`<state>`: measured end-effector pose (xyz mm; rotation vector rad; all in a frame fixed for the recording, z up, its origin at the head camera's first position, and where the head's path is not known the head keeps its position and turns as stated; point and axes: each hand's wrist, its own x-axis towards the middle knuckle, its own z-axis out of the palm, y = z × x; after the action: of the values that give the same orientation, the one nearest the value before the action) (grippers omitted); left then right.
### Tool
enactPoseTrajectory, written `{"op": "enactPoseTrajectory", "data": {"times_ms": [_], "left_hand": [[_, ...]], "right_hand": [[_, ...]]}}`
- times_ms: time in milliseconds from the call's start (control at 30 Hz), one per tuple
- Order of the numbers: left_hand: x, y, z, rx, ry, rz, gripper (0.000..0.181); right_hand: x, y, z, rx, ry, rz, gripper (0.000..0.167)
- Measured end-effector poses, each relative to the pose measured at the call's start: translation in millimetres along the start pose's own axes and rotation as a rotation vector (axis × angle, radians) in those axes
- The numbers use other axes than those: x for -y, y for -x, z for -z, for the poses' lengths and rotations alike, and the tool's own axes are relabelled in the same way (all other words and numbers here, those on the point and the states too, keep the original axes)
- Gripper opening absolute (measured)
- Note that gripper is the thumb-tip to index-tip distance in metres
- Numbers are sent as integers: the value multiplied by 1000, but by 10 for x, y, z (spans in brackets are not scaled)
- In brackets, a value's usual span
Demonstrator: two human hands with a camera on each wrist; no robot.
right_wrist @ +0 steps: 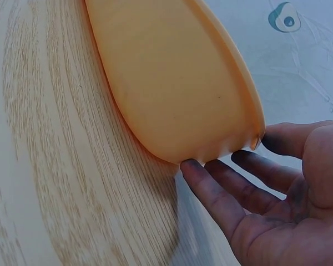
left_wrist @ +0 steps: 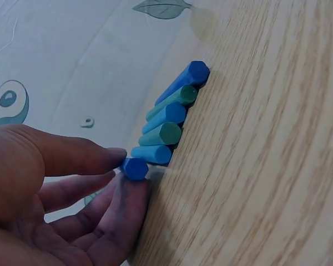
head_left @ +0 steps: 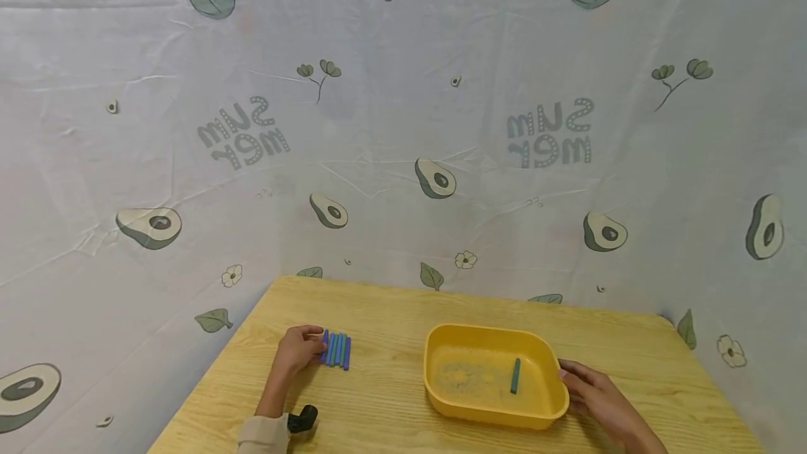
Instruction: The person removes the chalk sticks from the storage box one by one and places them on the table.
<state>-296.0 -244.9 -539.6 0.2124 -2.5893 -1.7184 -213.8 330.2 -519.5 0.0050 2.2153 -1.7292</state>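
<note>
My left hand (head_left: 301, 347) pinches a blue chalk stick (left_wrist: 135, 169) between thumb and fingers, at the left end of a row. Beside it on the table lie several more blue and green chalk sticks (head_left: 338, 350), side by side. To the right stands a yellow plastic basin (head_left: 485, 415), with one dark green chalk stick (head_left: 515, 375) and greyish dust on its floor. At the basin's right end my right hand (head_left: 592, 394) holds the rim, its thumb at the edge and fingertips against the outer wall. The fingertips look smudged with dark dust.
The light wooden table (head_left: 372, 398) meets a pale hanging sheet (head_left: 378, 230) printed with avocados and leaves at its back and sides. A black device (head_left: 303, 419) sits on the left wrist beside a beige sleeve (head_left: 263, 434).
</note>
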Motion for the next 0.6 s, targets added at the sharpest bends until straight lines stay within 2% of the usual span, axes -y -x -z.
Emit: {"op": "enactPoseTrajectory", "data": {"times_ms": [367,600], "left_hand": [[-38,38,-37,-39,-135,-43,36],[-59,48,-21,-27,-136,-32,38]], "right_hand": [[0,-12,-2,-6,4,-4,78],[-15,-19,1,1,-6,0,77]]}}
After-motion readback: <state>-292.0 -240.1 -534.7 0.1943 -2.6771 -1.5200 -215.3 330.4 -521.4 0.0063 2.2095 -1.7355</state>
